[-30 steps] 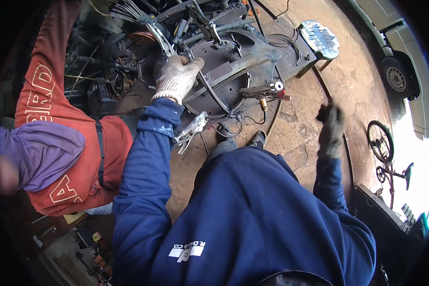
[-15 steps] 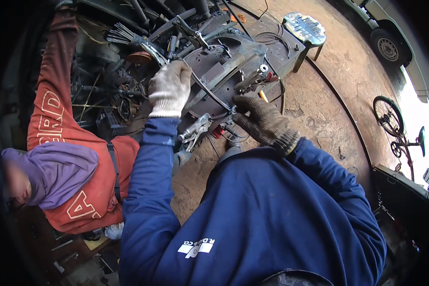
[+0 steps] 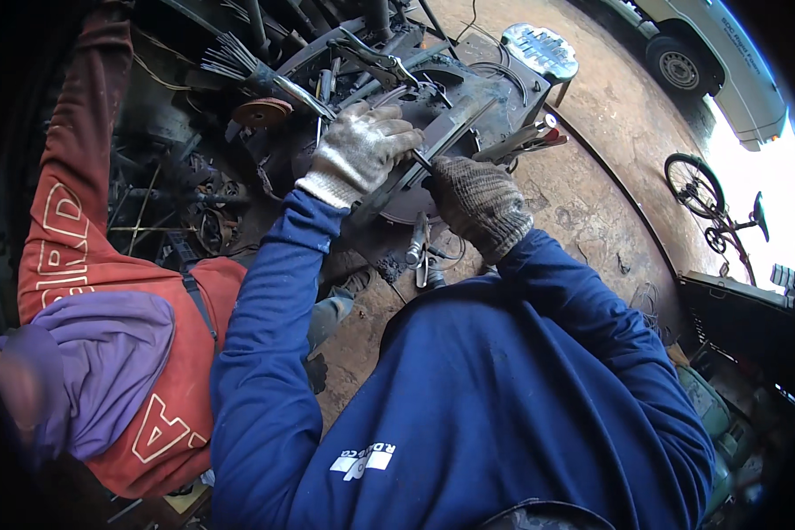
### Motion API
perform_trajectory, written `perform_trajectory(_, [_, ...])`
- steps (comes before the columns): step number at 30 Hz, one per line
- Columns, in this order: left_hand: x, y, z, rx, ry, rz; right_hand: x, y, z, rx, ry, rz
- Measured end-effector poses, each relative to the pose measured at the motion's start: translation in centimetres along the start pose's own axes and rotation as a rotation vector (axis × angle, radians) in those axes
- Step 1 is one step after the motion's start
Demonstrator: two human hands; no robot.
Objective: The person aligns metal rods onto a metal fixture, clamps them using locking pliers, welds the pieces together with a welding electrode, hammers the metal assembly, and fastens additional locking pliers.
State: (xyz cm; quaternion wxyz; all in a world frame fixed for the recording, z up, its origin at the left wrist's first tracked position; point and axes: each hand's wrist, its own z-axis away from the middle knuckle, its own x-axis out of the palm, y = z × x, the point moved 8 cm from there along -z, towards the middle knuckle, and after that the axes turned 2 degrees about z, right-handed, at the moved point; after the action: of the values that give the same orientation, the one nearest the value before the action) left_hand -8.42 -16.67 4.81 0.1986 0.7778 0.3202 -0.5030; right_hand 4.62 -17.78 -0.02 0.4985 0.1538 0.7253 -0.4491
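My right hand (image 3: 481, 201), in a coarse grey-brown knit glove, is closed around a thin, dark metal rod (image 3: 423, 162), which shows only in the narrow gap between my hands. My left hand (image 3: 362, 152), in a soiled off-white knit glove, has bent fingers at the rod's other visible end; I cannot tell whether they pinch it. Beneath my hands slants a long, straight grey metal bar (image 3: 458, 126).

Just beyond my left hand I see silver locking pliers (image 3: 373, 62); more silver locking pliers (image 3: 418, 240) sit nearer me, below my right hand. I judge the work partway: clamping tools are in place, while the rod remains in hand, not left to stand by itself. Whether anything is joined, I cannot make out.

Farther out, beyond my right hand, are the dark steel bench (image 3: 486, 53) and a pale-topped round stool (image 3: 541, 51). Left of my hands, a co-worker in red clothing (image 3: 155, 424) leans in.
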Motion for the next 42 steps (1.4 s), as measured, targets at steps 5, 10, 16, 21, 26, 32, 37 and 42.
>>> perform_trajectory(5, [0.2,0.3,-0.1,0.045,-0.089,0.143,1.8,0.5,0.9,0.099,0.024,0.059])
perform_trajectory(10, [0.6,0.1,0.3,0.071,-0.128,0.143,2.0,0.0,1.4,0.162,0.063,0.087])
perform_trajectory(16, [0.8,0.0,1.3,0.016,-0.152,0.135,-1.6,-2.3,3.2,0.221,0.005,0.009])
perform_trajectory(21, [-1.0,1.6,0.4,-0.122,-0.026,0.233,-4.5,5.6,12.3,0.244,0.861,-0.575])
perform_trajectory(26, [-1.4,4.3,-3.9,-0.127,-0.034,0.417,-7.1,10.1,8.8,0.391,0.527,-0.517])
perform_trajectory(32, [2.0,6.8,-10.4,-0.183,-0.141,0.579,-6.3,13.0,5.5,0.251,0.407,-0.809])
perform_trajectory(37, [3.2,7.5,-11.1,-0.212,-0.279,0.529,-7.5,11.4,5.4,0.309,0.24,-0.54])
perform_trajectory(42, [0.3,7.8,-9.8,-0.413,-0.343,0.672,-7.5,12.2,6.0,0.161,0.241,-0.476])
